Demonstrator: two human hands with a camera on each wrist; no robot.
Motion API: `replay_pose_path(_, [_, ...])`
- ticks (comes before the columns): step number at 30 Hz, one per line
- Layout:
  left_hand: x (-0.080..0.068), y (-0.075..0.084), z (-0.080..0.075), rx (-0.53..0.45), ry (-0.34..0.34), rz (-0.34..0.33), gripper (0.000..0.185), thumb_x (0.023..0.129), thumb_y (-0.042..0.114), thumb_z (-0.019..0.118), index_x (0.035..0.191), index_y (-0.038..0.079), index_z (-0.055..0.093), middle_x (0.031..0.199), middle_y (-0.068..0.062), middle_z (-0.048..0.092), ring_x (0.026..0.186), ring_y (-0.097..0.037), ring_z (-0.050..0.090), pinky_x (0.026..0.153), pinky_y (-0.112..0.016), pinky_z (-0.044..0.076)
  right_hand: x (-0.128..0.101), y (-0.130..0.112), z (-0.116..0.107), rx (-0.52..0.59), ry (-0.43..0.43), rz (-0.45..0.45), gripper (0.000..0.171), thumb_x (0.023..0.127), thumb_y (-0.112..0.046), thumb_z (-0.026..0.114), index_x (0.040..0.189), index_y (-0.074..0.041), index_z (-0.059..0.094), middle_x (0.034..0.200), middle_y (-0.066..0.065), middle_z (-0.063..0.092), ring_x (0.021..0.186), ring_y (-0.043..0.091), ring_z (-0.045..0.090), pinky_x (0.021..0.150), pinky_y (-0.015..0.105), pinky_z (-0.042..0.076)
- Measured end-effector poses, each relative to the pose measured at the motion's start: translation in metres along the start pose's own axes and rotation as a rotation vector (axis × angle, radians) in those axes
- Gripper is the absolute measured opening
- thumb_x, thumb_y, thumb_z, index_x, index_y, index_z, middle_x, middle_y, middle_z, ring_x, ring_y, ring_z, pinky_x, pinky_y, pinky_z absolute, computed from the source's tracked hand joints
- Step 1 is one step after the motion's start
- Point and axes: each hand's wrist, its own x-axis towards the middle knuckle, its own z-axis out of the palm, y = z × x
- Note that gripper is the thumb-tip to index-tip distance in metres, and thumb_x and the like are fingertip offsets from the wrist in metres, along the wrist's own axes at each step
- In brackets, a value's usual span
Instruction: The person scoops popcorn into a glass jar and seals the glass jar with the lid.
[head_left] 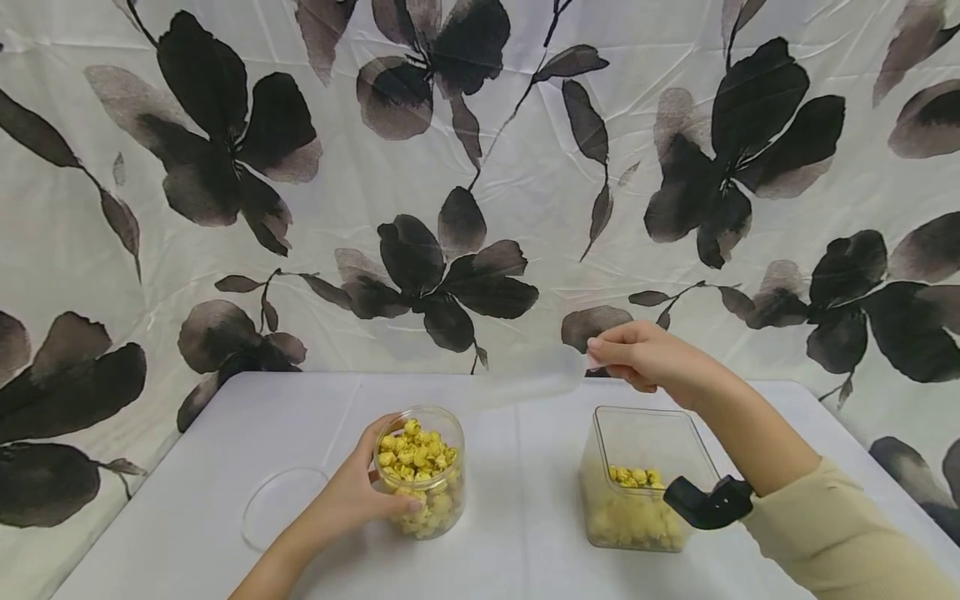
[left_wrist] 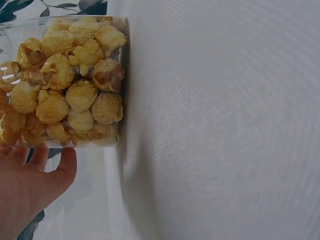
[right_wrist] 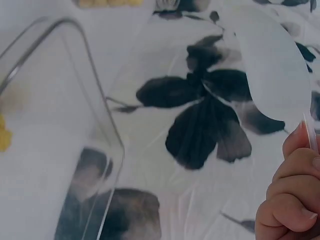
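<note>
A white table (head_left: 525, 467) stands in front of a pale cloth (head_left: 525, 167) printed with dark leaves. My right hand (head_left: 645, 357) is raised above the table, fingers curled and pinching the handle of a clear scoop (head_left: 536, 371); the scoop's bowl sticks out to the left of that hand, in the air and touching nothing. Just below and toward me from that hand sits a square tub (head_left: 637, 479), open on top, with some popcorn in its bottom. My left hand (head_left: 352, 496) wraps round the near side of a round jar (head_left: 422, 471) well filled with popcorn (left_wrist: 75, 90), thumb against the glass. The jar stands on the table, well apart from the tub. Left of that hand a clear round lid (head_left: 279, 504) lies flat on the table
</note>
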Motion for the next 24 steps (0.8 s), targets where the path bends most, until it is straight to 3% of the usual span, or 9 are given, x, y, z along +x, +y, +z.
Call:
replay_pose_path(6, [-0.001,-0.003,0.002,0.011,-0.002,-0.020,0.106,0.063,0.025,0.085,0.145,0.019,0.019,0.152,-0.010,0.021,0.136,-0.039,0.021,0.100,-0.060,0.028,-0.020,0.012,-0.028,-0.039,0.024,0.029,0.027,0.098,-0.019,0.046,0.076,-0.007,0.053,0.055,-0.002,0.032,0.044,0.010,0.022,0.044,0.026,0.022])
replay_pose_path(14, [-0.004,-0.001,0.001,0.009,0.002,-0.006,0.105,0.063,0.024,0.085,0.145,0.019,0.020,0.151,-0.008,0.022,0.135,-0.037,0.022,0.100,-0.061,0.027,-0.048,0.034,-0.063,-0.299,0.028,0.111,0.027,0.098,-0.018,0.046,0.094,0.004,0.062,0.054,-0.004,0.029,0.044,0.008,0.021,0.041,0.022,0.023])
replay_pose_path(21, [-0.003,0.001,0.001,-0.003,-0.004,-0.013,0.105,0.062,0.024,0.085,0.145,0.021,0.020,0.152,-0.006,0.021,0.136,-0.037,0.021,0.101,-0.060,0.026,-0.062,0.053,-0.074,-0.327,0.017,0.167,0.028,0.097,-0.018,0.048,0.101,0.005,0.064,0.055,-0.004,0.031,0.043,0.007,0.023,0.040,0.022,0.024])
replay_pose_path(23, [-0.002,0.002,0.000,-0.004,-0.004,-0.010,0.105,0.062,0.024,0.086,0.145,0.021,0.020,0.152,-0.006,0.021,0.136,-0.036,0.022,0.101,-0.060,0.026,-0.061,0.057,-0.072,-0.335,0.009,0.190,0.028,0.097,-0.018,0.049,0.103,0.005,0.065,0.062,-0.001,0.044,0.046,0.009,0.026,0.045,0.024,0.029])
replay_pose_path(24, [-0.002,0.002,0.000,-0.002,-0.004,-0.009,0.105,0.062,0.024,0.086,0.145,0.021,0.020,0.152,-0.006,0.022,0.136,-0.036,0.022,0.101,-0.060,0.026,-0.061,0.059,-0.070,-0.343,0.002,0.202,0.028,0.097,-0.018,0.049,0.103,0.004,0.065,0.068,0.001,0.052,0.048,0.010,0.029,0.050,0.026,0.038])
